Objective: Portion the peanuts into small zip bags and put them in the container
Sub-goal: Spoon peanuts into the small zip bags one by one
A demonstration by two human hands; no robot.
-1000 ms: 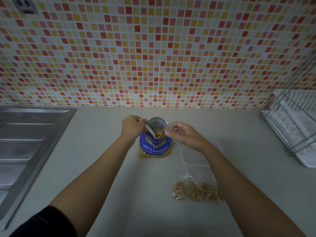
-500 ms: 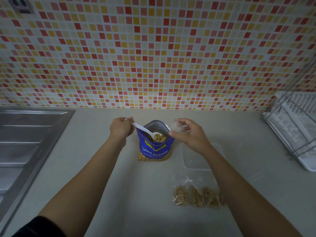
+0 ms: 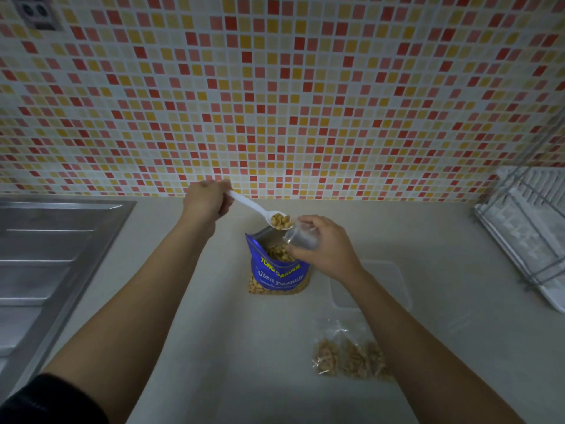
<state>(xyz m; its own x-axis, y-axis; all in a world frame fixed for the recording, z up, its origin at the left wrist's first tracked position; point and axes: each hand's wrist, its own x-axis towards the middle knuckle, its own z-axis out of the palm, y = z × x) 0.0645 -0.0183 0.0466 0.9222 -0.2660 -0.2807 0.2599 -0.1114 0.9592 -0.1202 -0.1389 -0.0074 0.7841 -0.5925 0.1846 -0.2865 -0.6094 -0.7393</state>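
Observation:
A blue peanut bag stands open on the counter. My left hand grips a white plastic spoon heaped with peanuts, held above the bag's mouth. My right hand holds a small clear zip bag with its opening right beside the spoon's bowl. A clear plastic container sits on the counter to the right of the blue bag, partly hidden by my right forearm. Filled small zip bags lie on the counter in front of it.
A steel sink drainboard fills the left side. A white dish rack stands at the right edge. The tiled wall rises just behind the counter.
The spoon has come up out of the blue bag loaded with peanuts and moved to the zip bag's opening. My right hand tilted the zip bag toward it.

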